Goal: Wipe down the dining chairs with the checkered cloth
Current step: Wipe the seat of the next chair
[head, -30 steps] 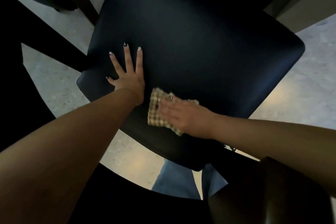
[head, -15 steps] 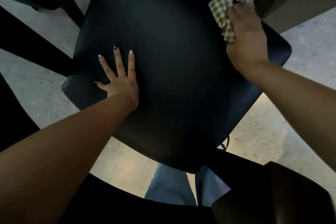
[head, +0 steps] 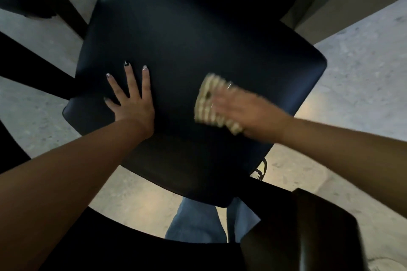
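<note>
A dark padded chair seat (head: 189, 35) fills the middle of the head view, tilted toward me. My left hand (head: 130, 99) rests flat on its left part, fingers spread and straight. My right hand (head: 244, 112) lies on the checkered cloth (head: 207, 103), a beige and white folded rag, and presses it against the seat's middle right. The right hand and cloth are motion-blurred, so the fingers' exact lie is unclear.
Pale speckled floor (head: 356, 68) surrounds the chair. Another dark chair (head: 308, 233) stands at the lower right, and dark furniture legs (head: 33, 66) cross the left side. My jeans (head: 198, 222) show below the seat edge. A grey wall base (head: 343, 0) runs along the upper right.
My right hand has swept the cloth from the seat's far right corner back down to its middle right. The left hand stays planted on the seat.
</note>
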### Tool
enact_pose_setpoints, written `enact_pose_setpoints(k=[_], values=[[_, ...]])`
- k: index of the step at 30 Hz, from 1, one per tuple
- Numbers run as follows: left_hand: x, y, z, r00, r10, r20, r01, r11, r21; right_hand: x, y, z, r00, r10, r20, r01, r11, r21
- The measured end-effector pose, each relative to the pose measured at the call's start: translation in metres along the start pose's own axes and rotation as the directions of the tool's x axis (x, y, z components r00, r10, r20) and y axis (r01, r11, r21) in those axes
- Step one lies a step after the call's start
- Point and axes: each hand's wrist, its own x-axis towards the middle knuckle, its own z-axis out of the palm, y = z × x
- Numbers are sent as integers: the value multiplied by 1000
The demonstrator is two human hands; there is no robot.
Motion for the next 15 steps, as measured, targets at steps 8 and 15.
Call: enact_pose_setpoints(k=[8, 15], values=[[0, 31, -18, 915, 396, 78, -401, 868, 293, -30, 62, -45, 550, 748, -371, -779, 620, 94], [-5, 43, -17, 939, 332, 85, -343, 895, 286, -32, -43, 31, 922, 347, -172, -362, 930, -58]])
